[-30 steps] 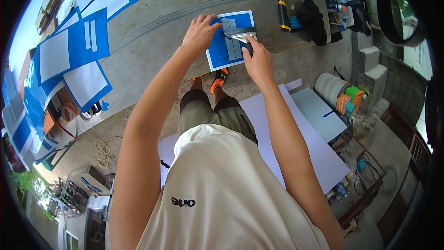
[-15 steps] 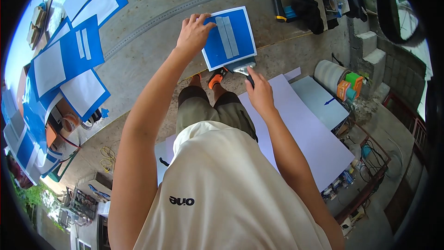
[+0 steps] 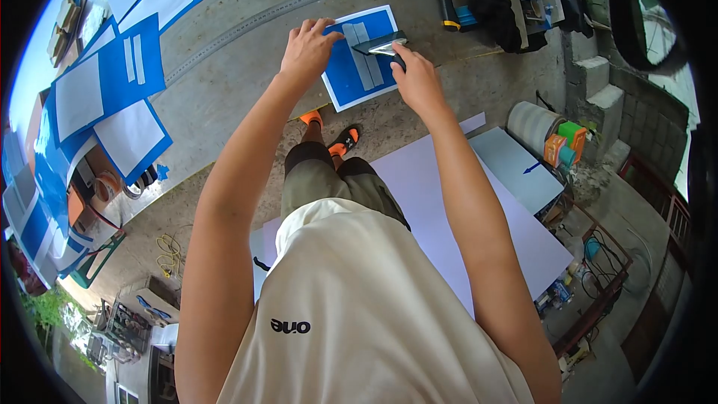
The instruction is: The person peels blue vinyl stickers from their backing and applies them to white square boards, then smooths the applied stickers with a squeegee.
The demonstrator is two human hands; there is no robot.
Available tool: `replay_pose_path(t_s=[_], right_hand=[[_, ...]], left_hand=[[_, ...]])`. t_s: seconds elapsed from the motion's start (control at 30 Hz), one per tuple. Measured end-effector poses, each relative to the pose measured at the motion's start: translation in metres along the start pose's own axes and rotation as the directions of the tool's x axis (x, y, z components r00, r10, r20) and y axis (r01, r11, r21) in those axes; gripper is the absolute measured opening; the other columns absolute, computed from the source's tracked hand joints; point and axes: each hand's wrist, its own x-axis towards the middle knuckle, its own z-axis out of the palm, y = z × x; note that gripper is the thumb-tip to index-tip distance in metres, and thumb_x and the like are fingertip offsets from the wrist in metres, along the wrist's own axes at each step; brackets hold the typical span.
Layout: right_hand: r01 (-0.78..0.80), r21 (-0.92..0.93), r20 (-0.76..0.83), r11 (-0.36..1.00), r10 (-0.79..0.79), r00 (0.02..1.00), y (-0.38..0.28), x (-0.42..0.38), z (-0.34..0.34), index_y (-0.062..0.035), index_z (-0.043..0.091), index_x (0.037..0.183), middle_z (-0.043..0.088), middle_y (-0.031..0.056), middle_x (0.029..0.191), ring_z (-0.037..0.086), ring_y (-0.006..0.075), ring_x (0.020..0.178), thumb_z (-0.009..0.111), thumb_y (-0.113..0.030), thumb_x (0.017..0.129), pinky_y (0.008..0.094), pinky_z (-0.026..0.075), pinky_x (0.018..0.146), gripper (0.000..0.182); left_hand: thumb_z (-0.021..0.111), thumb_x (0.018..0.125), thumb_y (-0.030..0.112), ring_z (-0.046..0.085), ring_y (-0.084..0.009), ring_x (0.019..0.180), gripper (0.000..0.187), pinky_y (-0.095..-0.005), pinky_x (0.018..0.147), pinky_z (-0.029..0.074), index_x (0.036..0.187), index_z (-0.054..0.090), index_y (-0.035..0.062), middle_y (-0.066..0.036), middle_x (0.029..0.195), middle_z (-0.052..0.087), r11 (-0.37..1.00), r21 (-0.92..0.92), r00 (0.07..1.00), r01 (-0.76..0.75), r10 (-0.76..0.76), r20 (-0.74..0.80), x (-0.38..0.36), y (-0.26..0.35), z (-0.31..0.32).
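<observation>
A blue sheet with a white border point(image 3: 342, 84) lies on the concrete table in front of me. Two pale strips point(image 3: 366, 73) run side by side down its middle. My left hand point(image 3: 308, 46) rests at the sheet's upper left edge, fingers apart, pressing on it. In my right hand point(image 3: 416, 78) is the dark handle of a squeegee point(image 3: 383, 46) with a metal head. Its wide dark blade lies across the upper right part of the sheet, over the strips.
A long steel ruler point(image 3: 284, 11) curves across the table behind the sheet. To the right sit a black-and-yellow cutter point(image 3: 446, 4) and a black cloth point(image 3: 497, 11). Blue and white sheets point(image 3: 78, 101) pile up on the left. A large white board point(image 3: 441, 202) lies lower right.
My right hand has moved the squeegee up from the sheet's near edge onto its upper part. My left hand stays at the left edge, and my feet have shifted.
</observation>
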Motion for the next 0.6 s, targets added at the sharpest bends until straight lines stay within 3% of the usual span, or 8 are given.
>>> replay_pose_path(t_s=[0.27,0.37,0.47,0.6], right_hand=[[-0.141,-0.085,0.106,0.986,0.149,0.983,0.028,-0.105,0.001,-0.0091,0.061,0.137,0.067,0.0229,0.117,0.064,0.0426,0.108,0.063,-0.017,0.096,0.0485,0.052,0.091,0.042],[-0.120,-0.015,0.046,0.993,0.121,0.992,0.019,-0.107,-0.005,-0.0090,0.061,0.138,0.068,0.0225,0.117,0.064,0.0424,0.107,0.062,-0.016,0.096,0.0487,0.052,0.091,0.042],[-0.008,0.090,-0.039,0.996,0.012,0.999,-0.011,-0.078,-0.006,-0.0087,0.061,0.137,0.068,0.0220,0.115,0.065,0.0420,0.106,0.062,-0.017,0.096,0.0483,0.052,0.091,0.042],[0.039,0.040,-0.025,0.998,-0.038,0.999,-0.049,-0.036,0.014,-0.0091,0.062,0.137,0.068,0.0210,0.114,0.065,0.0418,0.104,0.062,-0.019,0.096,0.0477,0.052,0.090,0.042]], left_hand=[[0.060,0.091,0.007,0.050,-0.0285,0.132,0.038,-0.0458,0.107,0.044,0.125,0.071,0.0217,-0.004,0.142,0.056,1.000,0.011,0.999,-0.011,0.011,-0.033,-0.002,-0.001,0.004],[0.060,0.091,0.006,0.051,-0.0299,0.131,0.038,-0.0455,0.107,0.045,0.124,0.071,0.0205,-0.004,0.141,0.057,0.993,-0.118,0.992,0.021,-0.036,-0.119,-0.004,-0.005,0.005],[0.062,0.093,0.008,0.051,-0.0302,0.130,0.035,-0.0459,0.106,0.046,0.124,0.070,0.0213,-0.004,0.141,0.056,0.996,-0.076,0.991,0.047,-0.056,-0.122,-0.009,-0.017,-0.002],[0.061,0.091,0.004,0.053,-0.0301,0.129,0.036,-0.0444,0.106,0.046,0.123,0.070,0.0175,-0.004,0.139,0.059,0.999,-0.040,0.997,-0.001,-0.002,-0.076,-0.019,-0.026,-0.001]])
